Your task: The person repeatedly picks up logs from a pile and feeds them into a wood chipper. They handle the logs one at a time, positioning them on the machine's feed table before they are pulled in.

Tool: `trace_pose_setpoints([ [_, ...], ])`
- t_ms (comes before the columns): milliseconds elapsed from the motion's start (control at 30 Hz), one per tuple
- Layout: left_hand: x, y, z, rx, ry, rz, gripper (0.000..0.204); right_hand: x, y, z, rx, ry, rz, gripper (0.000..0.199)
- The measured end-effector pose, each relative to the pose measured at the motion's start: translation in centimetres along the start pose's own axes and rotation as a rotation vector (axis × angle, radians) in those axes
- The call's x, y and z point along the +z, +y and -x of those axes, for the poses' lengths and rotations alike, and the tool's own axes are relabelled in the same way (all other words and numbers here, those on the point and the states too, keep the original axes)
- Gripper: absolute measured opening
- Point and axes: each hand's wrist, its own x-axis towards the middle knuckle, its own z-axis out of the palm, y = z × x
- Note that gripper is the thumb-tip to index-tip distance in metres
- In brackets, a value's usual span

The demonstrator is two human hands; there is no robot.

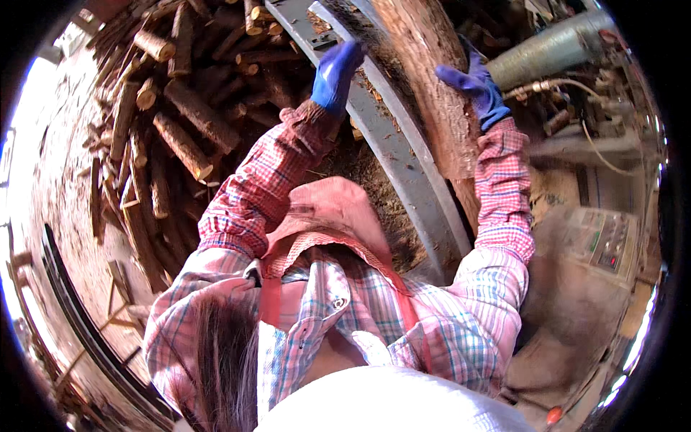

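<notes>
Head view: 2 hands in blue gloves reach up to a rough-barked log (432, 86) at upper centre of the frame.
Left hand (335, 72): fingers flat and extended, resting on the grey metal rail (403, 165) just left of the log, gripping nothing.
Right hand (475, 86): fingers spread, pressed on the log's right flank.
Log: lies along the rail, slanting down to centre right.
Log pile (180, 108): upper left.
Control panel (601, 241): right edge.

Both gloved hands, left hand (336, 72) and right hand (476, 86), flank the log (432, 79).
</notes>
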Motion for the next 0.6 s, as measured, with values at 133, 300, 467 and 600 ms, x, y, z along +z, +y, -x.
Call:
trace_pose_setpoints([
  [133, -7.9, -1.9, 7.6, -0.531, -0.126, -0.198, 0.04, -1.4, 14.0, -0.4, -0.056, 0.088, 0.574, 0.108],
  [300, -27.9, -7.0, 28.4, -0.593, 0.492, -0.83, 0.044, 0.7, 13.6, 3.7, 0.164, -0.085, 0.518, 0.106],
  [467, -37.0, -7.3, 52.8, -1.147, 0.687, -1.364, 0.031, 0.1, 14.5, 5.3, 0.283, -0.088, 0.903, 0.098],
  [600, -38.1, -9.1, 60.4, -1.56, 0.564, -1.171, 0.032, 9.4, 8.0, 1.5, -0.144, 0.227, 0.725, 0.081],
])
